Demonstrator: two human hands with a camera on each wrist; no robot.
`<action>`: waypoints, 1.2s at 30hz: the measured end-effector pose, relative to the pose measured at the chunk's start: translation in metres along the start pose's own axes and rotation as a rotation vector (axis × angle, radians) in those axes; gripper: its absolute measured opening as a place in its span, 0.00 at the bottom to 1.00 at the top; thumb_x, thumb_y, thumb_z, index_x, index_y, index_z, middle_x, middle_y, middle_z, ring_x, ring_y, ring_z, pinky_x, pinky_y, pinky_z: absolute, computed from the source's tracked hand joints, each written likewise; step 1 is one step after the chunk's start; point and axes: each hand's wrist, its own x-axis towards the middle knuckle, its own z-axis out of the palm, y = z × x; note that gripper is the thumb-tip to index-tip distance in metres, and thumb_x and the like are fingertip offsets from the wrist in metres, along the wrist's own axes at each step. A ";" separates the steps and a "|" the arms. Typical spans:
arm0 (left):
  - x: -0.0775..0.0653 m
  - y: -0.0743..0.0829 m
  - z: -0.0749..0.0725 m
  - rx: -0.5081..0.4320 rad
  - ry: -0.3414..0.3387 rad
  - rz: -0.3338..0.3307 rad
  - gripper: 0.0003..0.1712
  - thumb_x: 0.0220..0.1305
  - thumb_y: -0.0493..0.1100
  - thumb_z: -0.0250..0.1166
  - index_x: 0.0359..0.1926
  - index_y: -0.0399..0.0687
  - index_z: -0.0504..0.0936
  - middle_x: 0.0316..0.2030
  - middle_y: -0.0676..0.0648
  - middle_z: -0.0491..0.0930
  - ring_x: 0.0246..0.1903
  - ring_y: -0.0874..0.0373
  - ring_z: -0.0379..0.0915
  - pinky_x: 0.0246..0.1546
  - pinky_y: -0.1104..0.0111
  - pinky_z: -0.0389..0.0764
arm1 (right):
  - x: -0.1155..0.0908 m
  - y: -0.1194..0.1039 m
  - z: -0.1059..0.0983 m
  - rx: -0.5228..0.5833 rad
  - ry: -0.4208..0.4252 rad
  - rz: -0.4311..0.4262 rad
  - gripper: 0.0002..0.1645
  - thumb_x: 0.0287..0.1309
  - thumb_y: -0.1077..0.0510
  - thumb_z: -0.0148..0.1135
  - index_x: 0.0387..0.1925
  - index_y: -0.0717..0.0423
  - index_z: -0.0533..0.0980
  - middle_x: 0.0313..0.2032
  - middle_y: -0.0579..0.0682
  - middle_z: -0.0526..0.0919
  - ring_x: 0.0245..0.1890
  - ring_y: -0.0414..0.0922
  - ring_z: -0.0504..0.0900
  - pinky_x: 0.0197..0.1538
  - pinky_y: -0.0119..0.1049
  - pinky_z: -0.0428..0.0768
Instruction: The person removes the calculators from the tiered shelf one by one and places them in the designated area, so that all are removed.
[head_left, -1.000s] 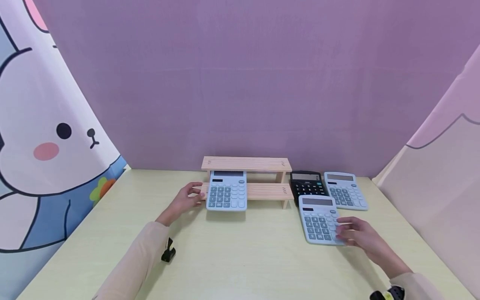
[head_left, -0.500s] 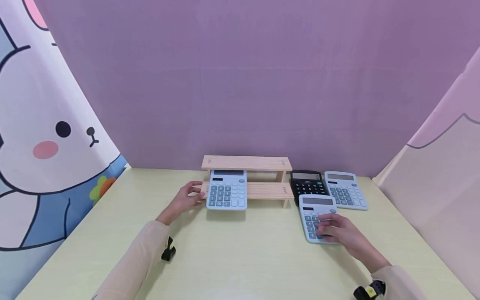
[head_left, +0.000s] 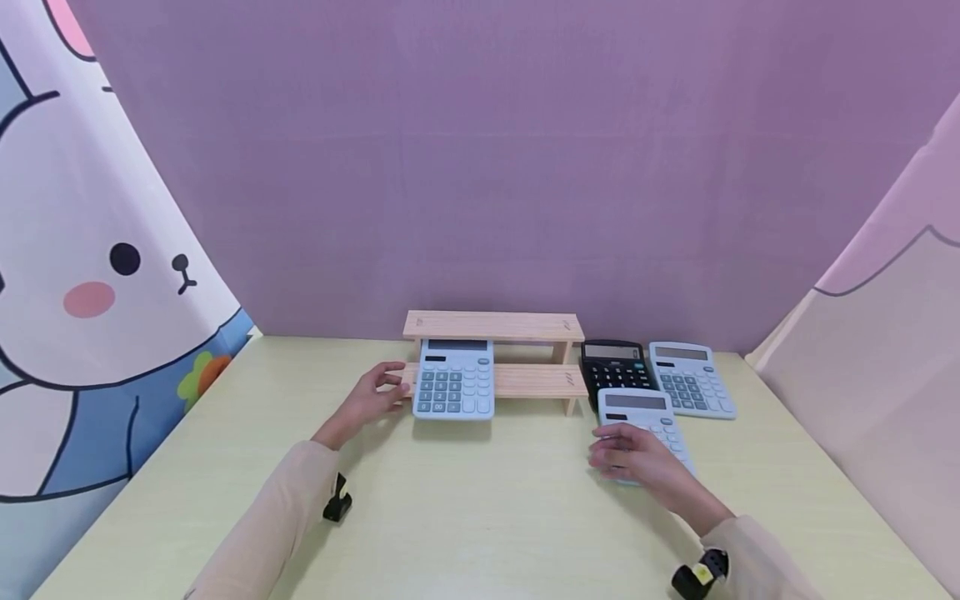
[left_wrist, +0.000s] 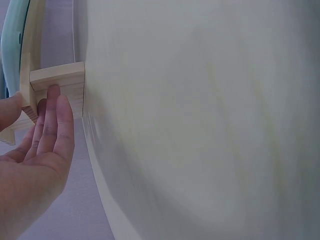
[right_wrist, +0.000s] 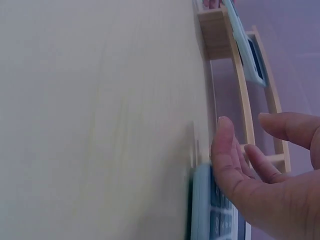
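A two-tier wooden shelf rack (head_left: 540, 382) stands at the back of the table. A light blue calculator (head_left: 454, 382) leans on its left part. My left hand (head_left: 367, 398) grips the left end of the lower board; in the left wrist view the thumb lies on one side of the board (left_wrist: 31, 65) and the fingers on the other. My right hand (head_left: 641, 460) is over the lower part of a second light blue calculator (head_left: 637, 402), hiding many of its keys. Its thumb and fingers are apart and hold nothing in the right wrist view.
Behind that calculator lie a black calculator (head_left: 615, 367) and a third light blue one (head_left: 692, 379), to the right of the rack. The table (head_left: 465, 508) meets a purple backdrop at the back and printed cloth walls at both sides.
My right hand has moved left, from the right edge of the front calculator across to its lower left side. The left hand, the rack and the calculators have stayed in place.
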 end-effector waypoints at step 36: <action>0.000 0.000 0.001 -0.003 -0.003 0.001 0.28 0.64 0.35 0.55 0.64 0.39 0.58 0.52 0.32 0.67 0.44 0.47 0.75 0.46 0.59 0.82 | 0.059 -0.011 0.085 0.130 0.003 -0.076 0.28 0.52 0.71 0.53 0.57 0.74 0.60 0.50 0.69 0.71 0.41 0.46 0.80 0.51 0.43 0.81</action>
